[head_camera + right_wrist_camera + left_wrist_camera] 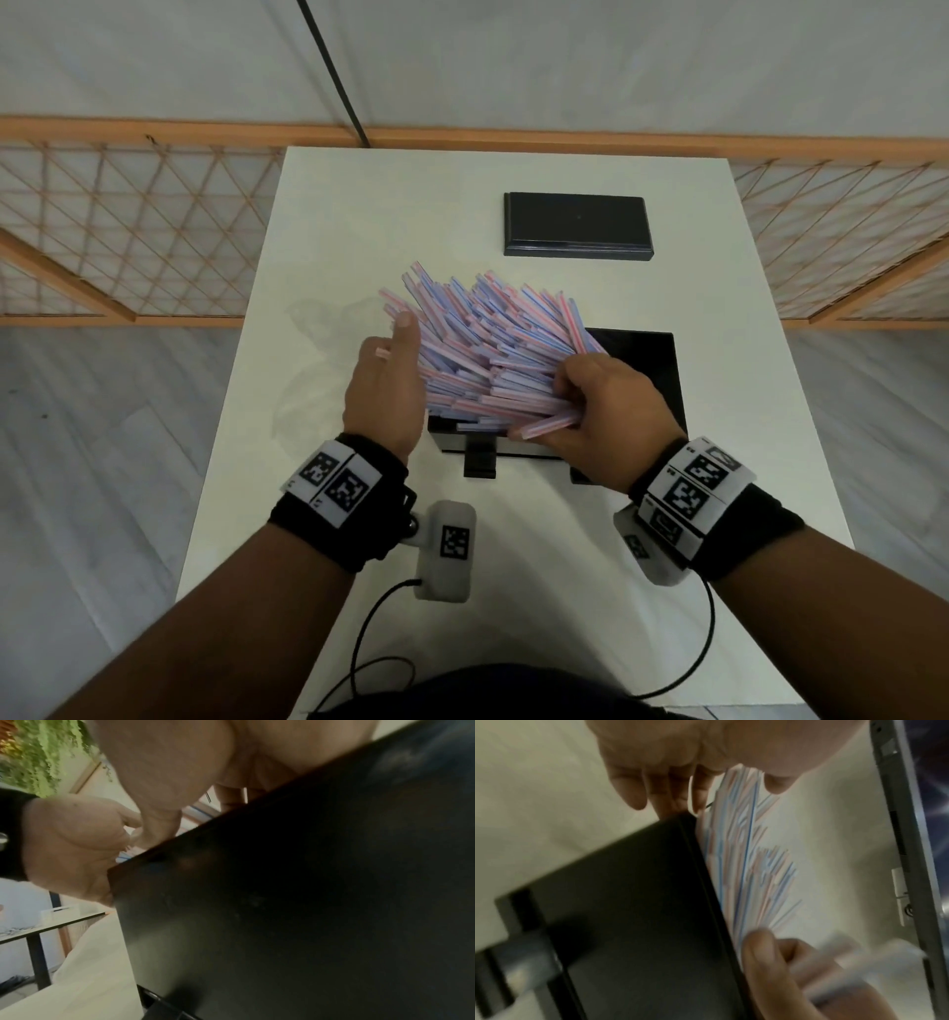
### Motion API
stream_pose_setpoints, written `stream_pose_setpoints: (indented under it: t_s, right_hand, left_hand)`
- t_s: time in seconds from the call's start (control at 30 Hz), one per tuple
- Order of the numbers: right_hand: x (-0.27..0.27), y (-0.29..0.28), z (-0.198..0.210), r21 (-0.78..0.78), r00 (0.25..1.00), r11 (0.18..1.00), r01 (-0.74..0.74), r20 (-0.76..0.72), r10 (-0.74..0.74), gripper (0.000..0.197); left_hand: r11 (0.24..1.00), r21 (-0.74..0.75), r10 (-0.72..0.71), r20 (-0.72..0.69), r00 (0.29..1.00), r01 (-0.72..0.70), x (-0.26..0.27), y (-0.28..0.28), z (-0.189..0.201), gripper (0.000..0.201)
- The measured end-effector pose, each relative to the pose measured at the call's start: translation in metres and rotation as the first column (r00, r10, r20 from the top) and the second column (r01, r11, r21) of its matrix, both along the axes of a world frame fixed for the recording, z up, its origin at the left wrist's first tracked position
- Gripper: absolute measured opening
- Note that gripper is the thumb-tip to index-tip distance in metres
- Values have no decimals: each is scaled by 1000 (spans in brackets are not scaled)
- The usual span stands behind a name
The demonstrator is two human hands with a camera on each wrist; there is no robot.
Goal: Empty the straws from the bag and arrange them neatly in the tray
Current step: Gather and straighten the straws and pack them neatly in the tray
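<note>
Right fingers curled around fanned straws over black tray, left fingers straight alongside

My forearms are bare; each wrist wears a black band carrying white panels of black square-patterned markers; a grey camera pod hangs below, trailing a thin black cable.

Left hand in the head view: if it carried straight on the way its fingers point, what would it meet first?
Probably the straws: the left hand already lies flat along the pile's left side, fingers aimed up-table, so protruding ends come first. Depth is unclear.
</note>
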State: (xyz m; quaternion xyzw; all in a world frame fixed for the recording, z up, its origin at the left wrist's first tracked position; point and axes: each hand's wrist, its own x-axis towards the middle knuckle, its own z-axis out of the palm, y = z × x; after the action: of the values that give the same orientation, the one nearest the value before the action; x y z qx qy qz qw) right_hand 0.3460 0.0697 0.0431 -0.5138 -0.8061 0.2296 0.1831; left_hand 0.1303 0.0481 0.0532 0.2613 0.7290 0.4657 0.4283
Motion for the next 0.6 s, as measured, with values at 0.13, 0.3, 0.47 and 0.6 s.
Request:
stream_pose_setpoints:
  t_s: [0.13,0.3,0.47,0.6]
  right_hand:
    - [-8,1,-1,20,995,1000,-22,-95,24,57]
    - [-16,3,3,-56,994,998,31,105,-25,67]
    - [-27,-3,4,-108,973,994,-34,223,57,76]
    - [-30,-2,13,-132,921,991,15,387,37,80]
  left_hand:
    - [996,71,32,210,977,-48,13,2,-11,85]
    - [995,82,34,251,967,-56,19,6,-18,130]
    - [986,52,134,337,932,-161,23,8,-10,118]
    - [969,56,198,404,893,-240,24,7,-2,85]
